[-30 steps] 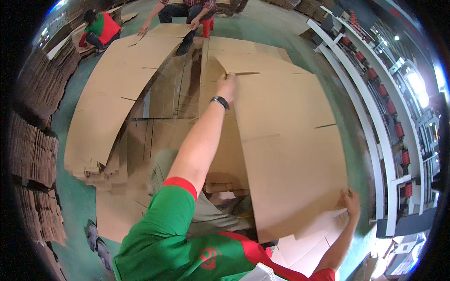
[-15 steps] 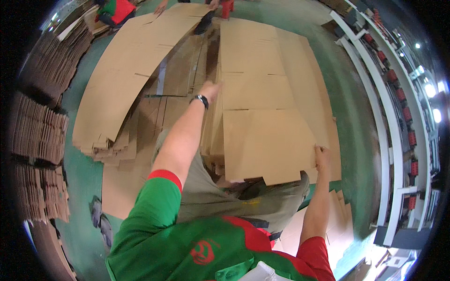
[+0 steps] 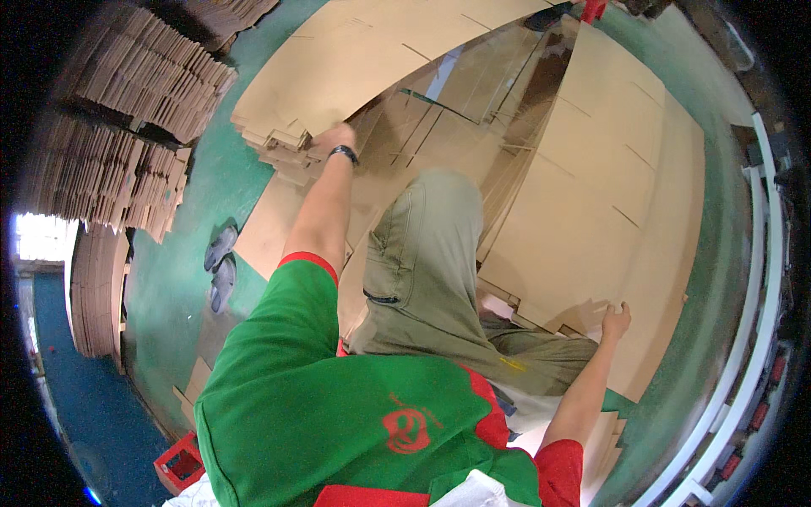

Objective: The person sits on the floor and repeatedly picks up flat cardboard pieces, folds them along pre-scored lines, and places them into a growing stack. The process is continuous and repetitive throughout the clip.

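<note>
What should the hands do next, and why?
Maybe the left hand should pinch the top sheet of the left cardboard pile, since it is right at that pile's uneven near edge, while the right hand looks empty over the right cardboard pile.

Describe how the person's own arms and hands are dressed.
Both forearms and hands are bare. The left hand has a dark band at its wrist; no band shows on the wrist of the right hand. The short left sleeve is green with a red cuff; the right sleeve looks red.
</note>
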